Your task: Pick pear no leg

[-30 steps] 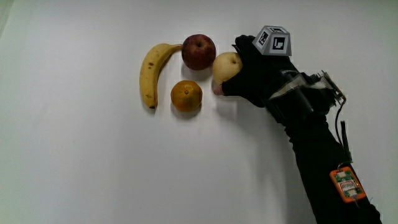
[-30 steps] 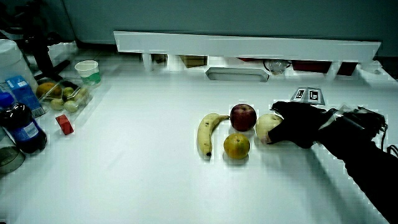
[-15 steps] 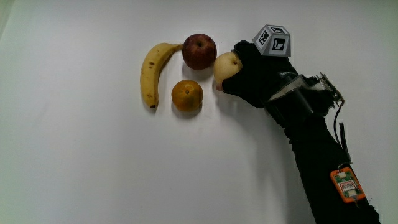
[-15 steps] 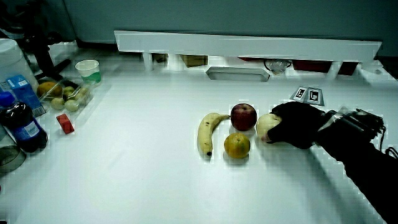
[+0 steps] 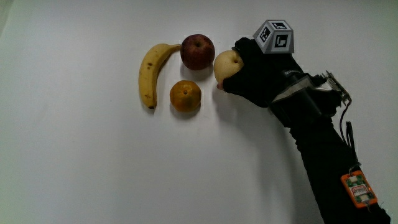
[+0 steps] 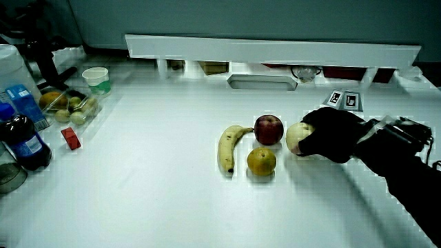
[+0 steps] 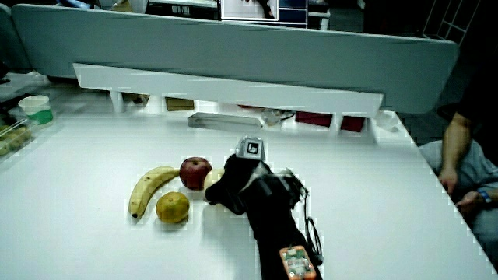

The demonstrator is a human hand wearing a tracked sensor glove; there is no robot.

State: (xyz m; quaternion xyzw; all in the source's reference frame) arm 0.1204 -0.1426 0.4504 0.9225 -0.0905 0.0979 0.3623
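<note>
- Main view, upper centre of frame: four fruits grouped on the white table. Banana, red apple, orange, pear.
- Pear sits just beside the apple, on the side away from the banana; the orange lies nearer to the person than the apple. Pale yellow skin, only part of it showing past the glove.
- Hand in upper centre-right of main view, fingers curled around the pear, covering most of it. Patterned cube rides on the back of the hand.
- In both side views the grasp reads the same: pear peeks out at the glove's tip, hand wrapped over it; in a side view the pear is mostly hidden by the hand.
- Cannot tell whether the pear is clear of the table; it looks at or very near the surface.
- Step in hand, as I judge it: grasp closed, lift not yet evident.
- Next move calls for a straight lift, keeping clear of the apple, which is close enough to be nudged and rolled.
- Forearm runs to the lower right corner of main view.
</note>
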